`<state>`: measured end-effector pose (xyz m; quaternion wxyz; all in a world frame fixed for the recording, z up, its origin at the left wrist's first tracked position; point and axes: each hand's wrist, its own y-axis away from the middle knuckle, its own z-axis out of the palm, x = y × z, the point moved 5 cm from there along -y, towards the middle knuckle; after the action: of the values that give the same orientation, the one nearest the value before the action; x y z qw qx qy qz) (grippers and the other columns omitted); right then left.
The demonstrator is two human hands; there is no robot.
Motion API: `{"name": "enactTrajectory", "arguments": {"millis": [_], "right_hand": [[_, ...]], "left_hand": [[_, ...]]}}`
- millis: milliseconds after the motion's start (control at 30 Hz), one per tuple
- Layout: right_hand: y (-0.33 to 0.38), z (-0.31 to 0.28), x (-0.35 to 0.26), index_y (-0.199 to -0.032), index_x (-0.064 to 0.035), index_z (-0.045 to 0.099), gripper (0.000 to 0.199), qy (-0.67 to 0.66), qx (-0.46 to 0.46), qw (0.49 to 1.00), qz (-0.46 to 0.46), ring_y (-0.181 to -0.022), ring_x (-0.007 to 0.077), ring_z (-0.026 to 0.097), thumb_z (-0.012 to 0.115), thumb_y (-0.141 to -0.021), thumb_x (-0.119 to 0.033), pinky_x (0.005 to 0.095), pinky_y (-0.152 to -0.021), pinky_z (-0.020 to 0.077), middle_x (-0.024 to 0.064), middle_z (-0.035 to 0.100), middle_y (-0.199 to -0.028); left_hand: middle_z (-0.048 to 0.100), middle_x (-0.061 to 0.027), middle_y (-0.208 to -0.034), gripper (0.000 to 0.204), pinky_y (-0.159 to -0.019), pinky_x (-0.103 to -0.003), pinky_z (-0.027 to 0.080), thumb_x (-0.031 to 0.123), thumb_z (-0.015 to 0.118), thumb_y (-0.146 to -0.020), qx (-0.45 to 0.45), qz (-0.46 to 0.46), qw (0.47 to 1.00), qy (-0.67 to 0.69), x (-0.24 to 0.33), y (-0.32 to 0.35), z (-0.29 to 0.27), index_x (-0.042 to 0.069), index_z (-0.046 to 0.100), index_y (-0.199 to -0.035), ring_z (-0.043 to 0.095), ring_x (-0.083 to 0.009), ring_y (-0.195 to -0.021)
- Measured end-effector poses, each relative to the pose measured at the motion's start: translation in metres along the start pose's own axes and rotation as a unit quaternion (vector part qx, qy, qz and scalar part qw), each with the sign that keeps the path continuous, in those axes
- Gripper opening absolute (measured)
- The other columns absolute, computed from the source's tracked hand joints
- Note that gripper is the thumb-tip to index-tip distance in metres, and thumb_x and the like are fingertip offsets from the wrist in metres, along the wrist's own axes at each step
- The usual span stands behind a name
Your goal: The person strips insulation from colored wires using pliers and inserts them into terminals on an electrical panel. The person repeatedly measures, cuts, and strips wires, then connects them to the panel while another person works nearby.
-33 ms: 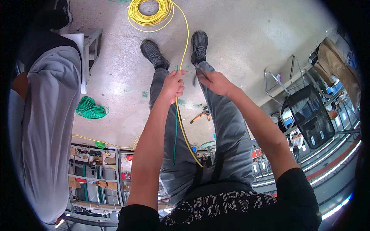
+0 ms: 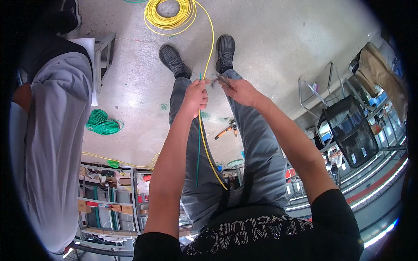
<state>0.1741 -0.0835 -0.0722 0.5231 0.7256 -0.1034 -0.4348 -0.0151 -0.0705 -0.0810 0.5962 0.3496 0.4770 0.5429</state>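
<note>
My left hand [image 2: 196, 96] is closed around a yellow cable [image 2: 213, 35] and a straight green wire [image 2: 198, 161], held side by side. Both stick out above and below the fist; the yellow one hangs down to my lap. My right hand [image 2: 244, 92] grips a small dark hand tool [image 2: 223, 81], partly blurred, its kind unclear. The tool's tip points at the left fingertips, close to the upper end of the green wire. Whether it touches the wire or cable cannot be made out.
The yellow cable runs to a coil [image 2: 184, 13] on the floor ahead. A green coil [image 2: 104, 122] and an orange-handled tool [image 2: 227, 130] also lie there. A person in grey trousers [image 2: 58, 143] is at left; a black mesh chair [image 2: 350, 130] stands right.
My right hand has turned slightly, and the dark tool's tip has swung left toward the left hand. The left hand holds still; the yellow cable's lower end has shifted a little.
</note>
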Motion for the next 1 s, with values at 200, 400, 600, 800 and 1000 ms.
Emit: {"name": "enactTrajectory", "arguments": {"millis": [200, 400, 600, 800, 1000], "right_hand": [[-0.006, -0.011, -0.039, -0.134, -0.0072, 0.060, 0.040, 0.033, 0.140, 0.990, -0.016, -0.106, 0.0326, 0.067, 0.062, -0.096, -0.021, 0.0378, -0.090, 0.0518, 0.0207, 0.061, -0.132], [0.023, -0.047, -0.056, -0.126, -0.0028, 0.065, 0.034, -0.161, 0.173, 0.965, -0.115, -0.122, 0.0281, 0.062, 0.062, -0.098, -0.022, 0.0358, -0.101, 0.0473, 0.0158, 0.045, -0.155], [0.041, -0.084, -0.117, -0.113, 0.0020, 0.073, 0.027, -0.362, 0.045, 0.922, -0.126, -0.130, 0.0238, 0.052, 0.060, -0.098, -0.016, 0.0376, -0.108, 0.0405, 0.0135, 0.049, -0.152], [0.049, -0.099, -0.153, -0.111, 0.0020, 0.075, 0.029, -0.397, 0.011, 0.889, -0.227, -0.135, 0.0288, 0.049, 0.062, -0.092, -0.015, 0.0409, -0.112, 0.0358, 0.0182, 0.049, -0.151], [0.066, -0.104, -0.143, -0.107, 0.0015, 0.076, 0.025, -0.381, 0.019, 0.902, -0.201, -0.134, 0.0252, 0.050, 0.063, -0.091, -0.012, 0.0373, -0.109, 0.0393, 0.0150, 0.053, -0.148]], "left_hand": [[0.031, 0.0081, -0.063, 0.029, -0.040, -0.022, 0.019, 0.034, 0.045, -0.109, 0.016, 0.023, 1.000, -0.013, 0.016, 0.032, 0.005, 0.016, 0.057, -0.129, 0.025, -0.0029, -0.047], [0.031, 0.0085, -0.064, 0.032, -0.040, -0.022, 0.019, 0.034, 0.045, -0.109, -0.018, 0.037, 0.999, -0.035, 0.025, 0.050, 0.009, 0.016, 0.057, -0.132, 0.025, -0.0024, -0.047], [0.030, 0.0087, -0.064, 0.031, -0.041, -0.023, 0.019, 0.033, 0.044, -0.109, -0.027, 0.053, 0.996, -0.063, 0.034, 0.067, 0.016, 0.015, 0.057, -0.132, 0.025, -0.0027, -0.047], [0.029, 0.0093, -0.063, 0.031, -0.041, -0.023, 0.018, 0.034, 0.045, -0.109, -0.041, 0.054, 0.996, -0.063, 0.038, 0.075, 0.012, 0.016, 0.058, -0.130, 0.024, -0.0025, -0.047], [0.030, 0.0092, -0.063, 0.020, -0.040, -0.021, 0.019, 0.032, 0.047, -0.108, -0.035, 0.058, 0.996, -0.062, 0.037, 0.080, 0.008, 0.017, 0.057, -0.117, 0.026, -0.0015, -0.047]]}}
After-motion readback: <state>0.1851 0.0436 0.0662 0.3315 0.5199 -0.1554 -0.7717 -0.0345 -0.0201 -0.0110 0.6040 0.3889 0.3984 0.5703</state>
